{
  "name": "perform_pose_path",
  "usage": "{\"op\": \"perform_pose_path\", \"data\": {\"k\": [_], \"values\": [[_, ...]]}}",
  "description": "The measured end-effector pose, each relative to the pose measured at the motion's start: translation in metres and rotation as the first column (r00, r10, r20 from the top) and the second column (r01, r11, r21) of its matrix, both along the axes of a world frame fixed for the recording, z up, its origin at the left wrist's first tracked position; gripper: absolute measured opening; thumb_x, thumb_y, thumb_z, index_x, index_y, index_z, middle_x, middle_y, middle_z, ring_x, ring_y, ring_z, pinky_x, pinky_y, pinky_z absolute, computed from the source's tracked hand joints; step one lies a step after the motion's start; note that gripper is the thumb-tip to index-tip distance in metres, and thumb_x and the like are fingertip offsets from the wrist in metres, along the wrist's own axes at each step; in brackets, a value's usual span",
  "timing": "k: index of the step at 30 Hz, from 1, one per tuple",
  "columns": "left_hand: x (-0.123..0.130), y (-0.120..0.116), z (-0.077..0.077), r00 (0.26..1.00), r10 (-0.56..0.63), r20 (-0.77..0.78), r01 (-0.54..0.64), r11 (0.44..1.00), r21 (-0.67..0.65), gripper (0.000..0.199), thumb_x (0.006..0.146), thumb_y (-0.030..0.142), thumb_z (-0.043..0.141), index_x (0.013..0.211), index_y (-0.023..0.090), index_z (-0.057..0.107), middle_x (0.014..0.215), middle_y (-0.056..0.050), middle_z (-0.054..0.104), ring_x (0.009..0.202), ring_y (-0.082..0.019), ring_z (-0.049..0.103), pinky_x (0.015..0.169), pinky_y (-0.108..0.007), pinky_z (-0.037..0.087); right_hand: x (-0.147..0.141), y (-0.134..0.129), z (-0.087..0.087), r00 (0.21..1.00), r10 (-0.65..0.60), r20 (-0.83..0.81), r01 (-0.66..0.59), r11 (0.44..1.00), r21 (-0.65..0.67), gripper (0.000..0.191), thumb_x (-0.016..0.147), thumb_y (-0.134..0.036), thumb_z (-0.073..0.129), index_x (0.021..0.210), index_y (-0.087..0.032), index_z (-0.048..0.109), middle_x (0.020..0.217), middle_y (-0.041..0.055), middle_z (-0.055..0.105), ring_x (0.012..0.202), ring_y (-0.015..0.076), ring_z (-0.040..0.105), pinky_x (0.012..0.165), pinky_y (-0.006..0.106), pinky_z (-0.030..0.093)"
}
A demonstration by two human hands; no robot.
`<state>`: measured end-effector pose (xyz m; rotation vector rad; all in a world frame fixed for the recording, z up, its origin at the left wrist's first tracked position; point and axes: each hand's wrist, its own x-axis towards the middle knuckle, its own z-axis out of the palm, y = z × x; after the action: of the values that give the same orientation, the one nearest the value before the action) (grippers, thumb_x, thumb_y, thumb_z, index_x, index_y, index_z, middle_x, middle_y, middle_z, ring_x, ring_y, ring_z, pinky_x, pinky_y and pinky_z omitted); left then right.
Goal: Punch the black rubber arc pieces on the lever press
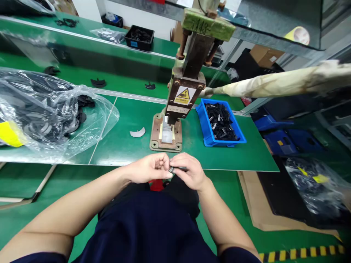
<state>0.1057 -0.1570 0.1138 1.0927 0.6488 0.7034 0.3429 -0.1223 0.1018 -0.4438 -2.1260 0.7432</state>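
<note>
- Both hands meet just below the table edge: left hand (149,168) and right hand (189,171) pinch a small black metal clip (172,169) between their fingertips, above the lap.
- Flat green worktable (131,124) spreads ahead, with a second green bench (82,36) behind it.
- Large clear plastic bag of black curved parts (46,109) lies at the left.
- Brown hand press with a yellow warning label (183,91) stands at the centre, its padded lever (274,84) reaching right.
- Blue plastic bin of small black pieces (221,122) sits just beside the press.
- Pale curved piece (137,133) lies left of the press base.
</note>
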Motion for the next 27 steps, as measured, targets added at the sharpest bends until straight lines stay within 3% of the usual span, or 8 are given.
{"op": "perform_pose_path", "data": {"k": [4, 7, 9, 12, 16, 19, 22, 27], "values": [[-0.008, 0.026, -0.021, 0.957, 0.291, -0.024, -0.288, 0.954, 0.088, 0.042, 0.082, 0.040, 0.089, 0.113, 0.019, 0.069, 0.082, 0.001, 0.067, 0.071, -0.012, 0.065, 0.070, -0.027, 0.054, 0.017, 0.016, 0.021, 0.967, -0.254, 0.035, 0.255, 0.967, -0.022, 0.036, 0.090, -0.027, 0.076, 0.125, -0.028, 0.068, 0.121, 0.0085, 0.074, 0.116, 0.0226, 0.071, 0.101, 0.045, 0.062], [-0.019, 0.064, -0.041, 0.812, 0.580, -0.067, -0.547, 0.797, 0.257, 0.037, 0.083, 0.045, 0.086, 0.103, 0.019, 0.070, 0.085, -0.003, 0.072, 0.075, -0.016, 0.070, 0.075, -0.031, 0.058, 0.033, 0.045, 0.056, 0.831, -0.517, -0.207, 0.524, 0.851, -0.021, 0.026, 0.090, -0.032, 0.076, 0.115, -0.026, 0.070, 0.114, 0.0074, 0.071, 0.111, 0.0224, 0.070, 0.104, 0.047, 0.060], [-0.025, 0.091, -0.052, 0.716, 0.691, -0.098, -0.611, 0.689, 0.389, 0.033, 0.085, 0.046, 0.083, 0.098, 0.020, 0.069, 0.089, -0.005, 0.076, 0.080, -0.018, 0.073, 0.079, -0.033, 0.059, 0.036, 0.065, 0.093, 0.751, -0.501, -0.431, 0.555, 0.832, 0.001, 0.032, 0.089, -0.039, 0.077, 0.117, -0.025, 0.069, 0.110, 0.0060, 0.069, 0.103, 0.0198, 0.070, 0.101, 0.045, 0.060], [-0.029, 0.121, -0.061, 0.610, 0.760, -0.223, -0.499, 0.588, 0.637, 0.024, 0.089, 0.044, 0.078, 0.096, 0.021, 0.072, 0.095, -0.005, 0.079, 0.085, -0.019, 0.073, 0.085, -0.034, 0.058, 0.026, 0.081, 0.156, 0.741, -0.274, -0.613, 0.432, 0.894, 0.123, 0.050, 0.086, -0.059, 0.078, 0.123, -0.027, 0.068, 0.116, 0.0042, 0.067, 0.112, 0.0194, 0.071, 0.102, 0.043, 0.061], [-0.028, 0.137, -0.056, 0.567, 0.726, -0.388, -0.097, 0.527, 0.844, 0.020, 0.100, 0.034, 0.064, 0.102, 0.021, 0.079, 0.108, -0.008, 0.081, 0.104, -0.024, 0.073, 0.098, -0.037, 0.054, 0.004, 0.074, 0.209, 0.854, -0.208, -0.477, 0.307, 0.942, 0.138, 0.052, 0.086, -0.067, 0.069, 0.114, -0.024, 0.069, 0.106, 0.0002, 0.068, 0.102, 0.0157, 0.074, 0.099, 0.041, 0.058], [-0.029, 0.142, -0.048, 0.585, 0.680, -0.443, 0.123, 0.466, 0.876, 0.026, 0.103, 0.029, 0.057, 0.108, 0.021, 0.081, 0.116, -0.010, 0.081, 0.115, -0.026, 0.071, 0.107, -0.042, 0.050, -0.001, 0.063, 0.213, 0.908, -0.184, -0.375, 0.236, 0.967, 0.099, 0.028, 0.092, -0.047, 0.071, 0.092, -0.020, 0.065, 0.078, -0.0052, 0.062, 0.076, 0.0083, 0.067, 0.083, 0.035, 0.057], [-0.032, 0.145, -0.042, 0.607, 0.640, -0.471, 0.203, 0.448, 0.871, 0.027, 0.103, 0.026, 0.056, 0.109, 0.022, 0.082, 0.117, -0.009, 0.081, 0.114, -0.026, 0.071, 0.108, -0.044, 0.049, 0.002, 0.054, 0.194, 0.933, -0.158, -0.325, 0.204, 0.973, 0.112, 0.028, 0.093, -0.042, 0.074, 0.081, -0.020, 0.062, 0.071, -0.0044, 0.062, 0.067, 0.0089, 0.064, 0.073, 0.033, 0.058], [-0.032, 0.146, -0.042, 0.584, 0.638, -0.501, 0.211, 0.477, 0.853, 0.029, 0.103, 0.026, 0.054, 0.110, 0.021, 0.082, 0.120, -0.008, 0.081, 0.117, -0.026, 0.071, 0.109, -0.044, 0.049, 0.008, 0.040, 0.137, 0.928, -0.240, -0.286, 0.312, 0.920, 0.239, 0.026, 0.090, -0.041, 0.075, 0.072, -0.024, 0.064, 0.074, -0.0009, 0.067, 0.090, 0.0212, 0.074, 0.111, 0.060, 0.058]]}}
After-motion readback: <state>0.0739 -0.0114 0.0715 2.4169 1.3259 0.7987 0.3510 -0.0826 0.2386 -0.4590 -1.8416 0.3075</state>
